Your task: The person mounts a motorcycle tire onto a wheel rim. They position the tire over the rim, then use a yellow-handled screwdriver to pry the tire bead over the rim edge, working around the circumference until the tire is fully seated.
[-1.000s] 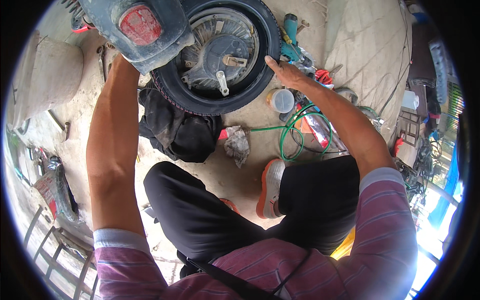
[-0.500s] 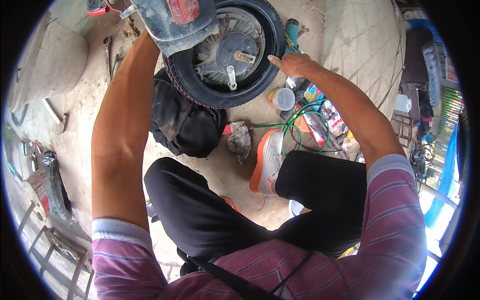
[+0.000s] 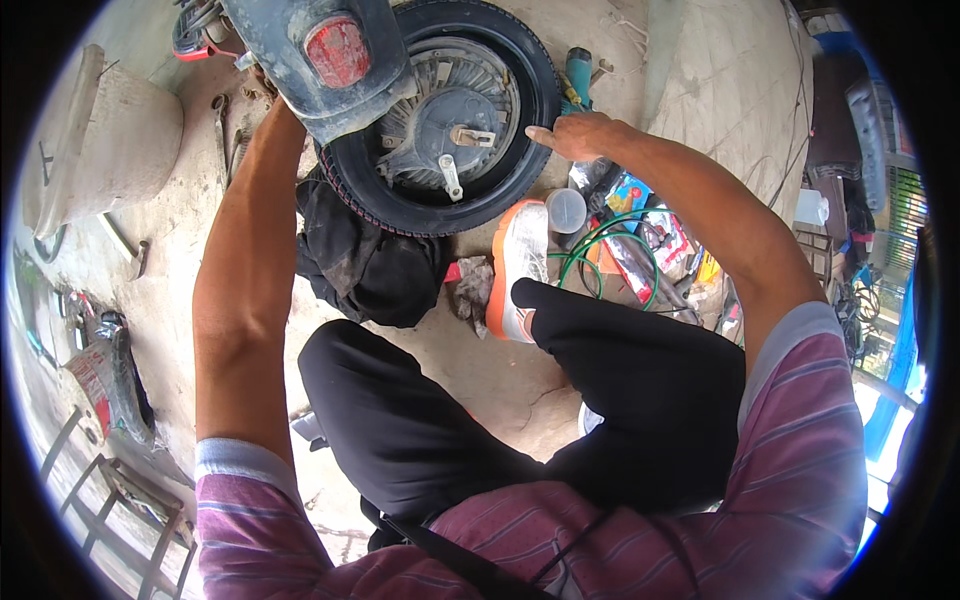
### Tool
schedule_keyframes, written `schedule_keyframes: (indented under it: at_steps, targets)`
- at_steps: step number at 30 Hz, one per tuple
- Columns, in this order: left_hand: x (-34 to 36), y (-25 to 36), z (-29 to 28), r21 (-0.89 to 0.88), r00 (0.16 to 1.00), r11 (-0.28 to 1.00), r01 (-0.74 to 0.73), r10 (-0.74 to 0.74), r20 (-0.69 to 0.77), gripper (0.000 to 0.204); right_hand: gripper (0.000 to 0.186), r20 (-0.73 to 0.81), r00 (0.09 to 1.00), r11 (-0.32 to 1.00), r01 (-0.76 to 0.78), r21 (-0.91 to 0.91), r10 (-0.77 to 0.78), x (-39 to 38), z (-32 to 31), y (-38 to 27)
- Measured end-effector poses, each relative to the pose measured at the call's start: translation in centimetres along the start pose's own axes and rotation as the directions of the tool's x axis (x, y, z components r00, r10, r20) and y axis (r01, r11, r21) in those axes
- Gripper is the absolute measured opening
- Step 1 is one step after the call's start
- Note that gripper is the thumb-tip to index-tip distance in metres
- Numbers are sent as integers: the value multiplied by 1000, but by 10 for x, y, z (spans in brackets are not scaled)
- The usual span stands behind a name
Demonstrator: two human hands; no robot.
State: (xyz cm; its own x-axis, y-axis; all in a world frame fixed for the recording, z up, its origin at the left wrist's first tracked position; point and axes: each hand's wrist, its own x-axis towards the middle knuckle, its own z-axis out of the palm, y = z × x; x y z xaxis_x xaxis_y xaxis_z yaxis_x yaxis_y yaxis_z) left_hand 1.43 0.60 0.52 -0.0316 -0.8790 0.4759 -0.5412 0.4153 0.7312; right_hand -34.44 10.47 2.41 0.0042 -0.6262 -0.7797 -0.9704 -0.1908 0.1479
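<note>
Fingers of right hand [image 3: 582,135] clamp tyre [image 3: 420,217] at right edge. Left hand [image 3: 277,104] mostly behind mudguard [image 3: 352,106]; can't tell grip.

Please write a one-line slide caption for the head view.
Right hand at the edge of a wheel partly hidden by a dusty mudguard with a red light; black cloth on the floor.

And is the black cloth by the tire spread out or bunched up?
Bunched up: the black cloth lies in a thick, creased heap near the tire.
</note>
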Motion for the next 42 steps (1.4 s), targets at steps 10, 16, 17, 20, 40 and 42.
schedule_keyframes:
  at_steps: [10,16,17,20,40,42]
  targets:
    - [6,2,3,-8,1000,1000,12,-12,22,50,90,-90,996,994,-18,-106,8,-4,-6,-11]
    - [5,3,1,-36,998,999,21,-19,61,52,90,52,999,999,3,-49,-1,14,-9,3]
    - [6,2,-1,-42,998,999,21,-18,65,52,90,77,997,999,-1,-43,4,23,-7,7]
    - [1,1,-7,-67,997,997,29,-24,77,53,91,160,985,997,61,43,-68,29,-10,19]
    - [-8,-9,-20,-139,983,986,92,-67,172,58,51,-640,681,900,-63,431,354,141,52,111]
    - [-9,-11,-25,-129,979,986,104,-79,189,58,47,-626,715,925,-78,371,311,144,48,95]
